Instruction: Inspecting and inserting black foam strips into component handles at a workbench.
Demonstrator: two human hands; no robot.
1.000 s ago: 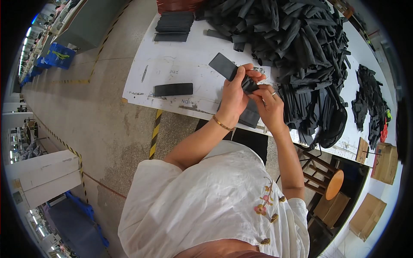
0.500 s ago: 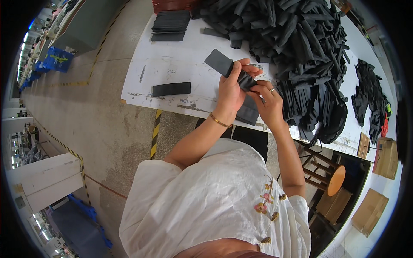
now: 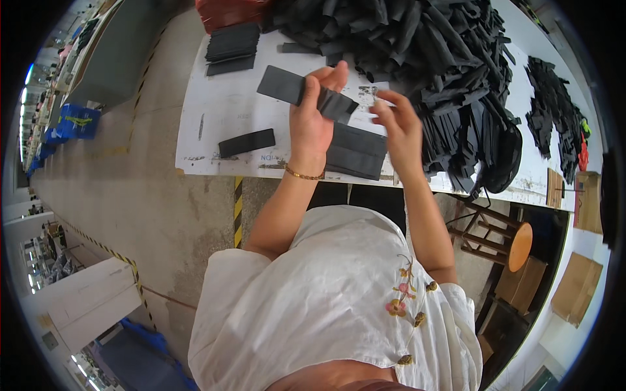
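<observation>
A dark grey fabric strip (image 3: 282,85) lies across my left hand (image 3: 312,124). The thumb presses on it, and its rumpled, folded right part runs over the fingers. Just to the right my right hand (image 3: 401,124) hovers apart from the strip, with fingers bent and slightly spread; I see nothing held in it, though its fingertips are a little blurred. Below the hands, a wide flat dark fabric piece (image 3: 357,151) rests at the table's near edge. A single dark strip (image 3: 247,143) lies to the left of it.
A big heap of dark fabric strips (image 3: 417,52) covers the far right of the white table (image 3: 195,140). At the far left stand a neat strip stack (image 3: 233,49) and a red bag (image 3: 228,13). A black bag (image 3: 503,146) and wooden stool (image 3: 518,246) are at right.
My right hand has let go of the strip's right end and drawn away. My left hand with the strip has shifted left, and more of the wide flat piece shows.
</observation>
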